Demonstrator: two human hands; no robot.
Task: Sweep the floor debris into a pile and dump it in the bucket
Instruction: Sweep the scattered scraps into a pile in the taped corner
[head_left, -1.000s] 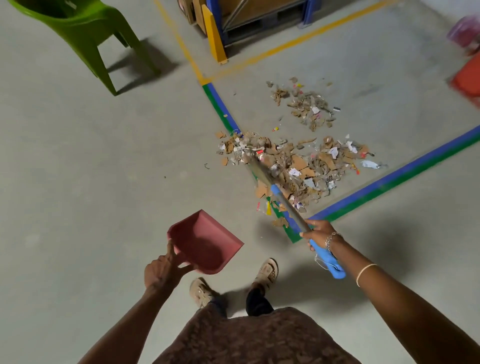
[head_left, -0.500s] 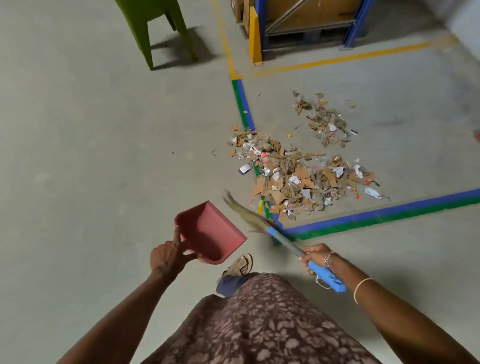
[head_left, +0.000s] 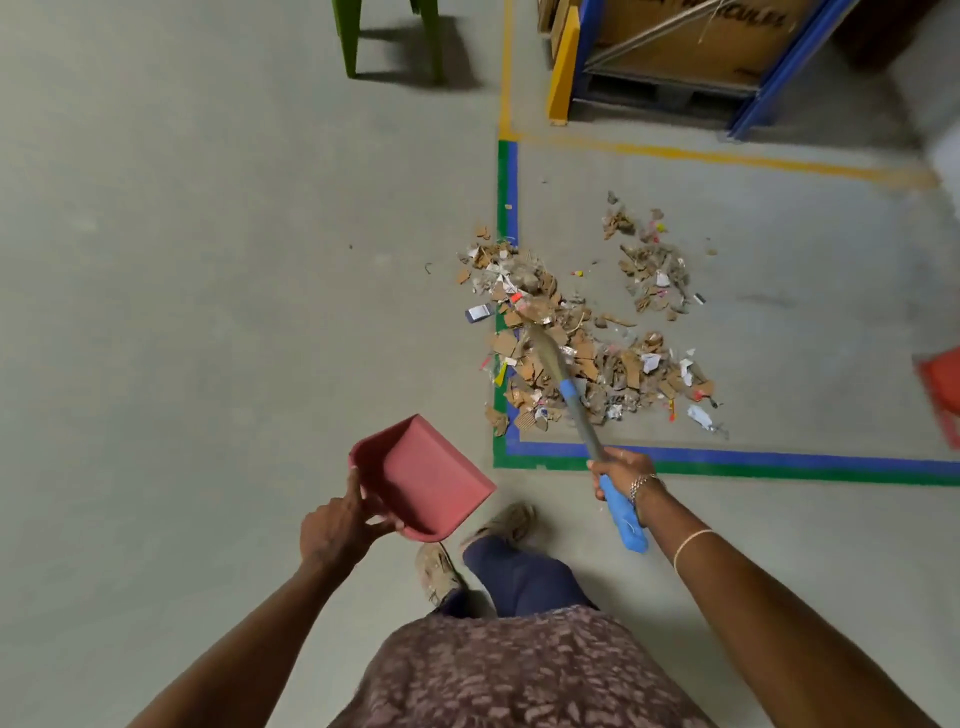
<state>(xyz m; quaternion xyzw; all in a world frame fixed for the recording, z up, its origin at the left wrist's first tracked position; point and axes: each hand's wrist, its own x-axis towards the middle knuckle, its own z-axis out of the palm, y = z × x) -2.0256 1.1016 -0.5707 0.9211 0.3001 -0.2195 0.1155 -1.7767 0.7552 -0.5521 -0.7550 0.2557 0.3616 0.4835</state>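
Your L hand (head_left: 337, 530) grips the rear edge of the pink dustpan (head_left: 426, 473), thumb up one side, fingers curled under. The pan sits near you, apart from the mess, mouth pointing away. Your R hand (head_left: 618, 470) is wrapped round the broom (head_left: 577, 415), blue grip end sticking out behind your wrist. Bristle end sits in the main debris pile (head_left: 623, 369), at its far-left part, by the green/blue floor tape (head_left: 779, 462). Pile = cardboard bits & paper scraps, mostly inside the taped corner. A smaller scatter (head_left: 654, 270) lies apart, further out. Red-orange object (head_left: 943, 384) at the R edge is cut off, can't tell what it is.
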